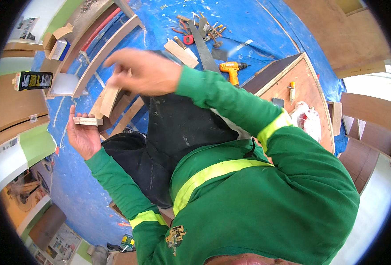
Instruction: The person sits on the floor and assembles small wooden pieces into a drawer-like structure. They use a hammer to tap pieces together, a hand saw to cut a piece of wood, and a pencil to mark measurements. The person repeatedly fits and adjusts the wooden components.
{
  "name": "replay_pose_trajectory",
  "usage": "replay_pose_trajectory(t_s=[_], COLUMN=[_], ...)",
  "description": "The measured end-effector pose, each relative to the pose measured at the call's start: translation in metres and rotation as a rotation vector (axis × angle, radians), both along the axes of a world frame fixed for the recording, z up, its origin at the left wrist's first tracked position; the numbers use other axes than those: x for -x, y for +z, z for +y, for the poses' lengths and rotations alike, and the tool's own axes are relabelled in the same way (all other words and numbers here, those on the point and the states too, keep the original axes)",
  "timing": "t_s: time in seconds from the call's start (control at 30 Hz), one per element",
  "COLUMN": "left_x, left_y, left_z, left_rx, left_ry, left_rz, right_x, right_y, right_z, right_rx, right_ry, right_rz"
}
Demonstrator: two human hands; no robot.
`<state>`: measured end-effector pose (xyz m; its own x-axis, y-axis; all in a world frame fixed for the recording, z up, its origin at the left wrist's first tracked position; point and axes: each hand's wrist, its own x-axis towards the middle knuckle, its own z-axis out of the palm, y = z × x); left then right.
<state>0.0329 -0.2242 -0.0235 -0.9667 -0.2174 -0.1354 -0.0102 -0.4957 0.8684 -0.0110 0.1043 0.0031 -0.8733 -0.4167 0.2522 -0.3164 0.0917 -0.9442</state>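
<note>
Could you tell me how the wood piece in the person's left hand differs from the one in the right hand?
The small pale wood strip lies flat and level across the left hand, while the broader pale wood block hangs tilted, nearly on end, from the right hand. The strip is thinner and narrower; the block is wider. The left hand is open-palmed; the right pinches from above. Both are light, unfinished wood.

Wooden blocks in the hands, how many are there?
2: one small wooden block on the left hand, one larger wooden block gripped by the right hand. Others may be hidden.
</note>
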Motion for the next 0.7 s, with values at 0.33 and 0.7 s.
replay_pose_trajectory(t_s=[0.33, 0.7], left_x=[-0.007, -0.003], left_y=[-0.077, -0.073], left_z=[-0.012, 0.005], left_rx=[0.061, 0.160], left_ry=[0.089, 0.047], left_rz=[-0.254, -0.336], right_x=[-0.002, -0.008], right_y=[-0.104, -0.116], right_z=[-0.132, -0.159], right_rx=[-0.175, -0.297], right_ry=[0.398, 0.248], right_rz=[-0.253, -0.278])
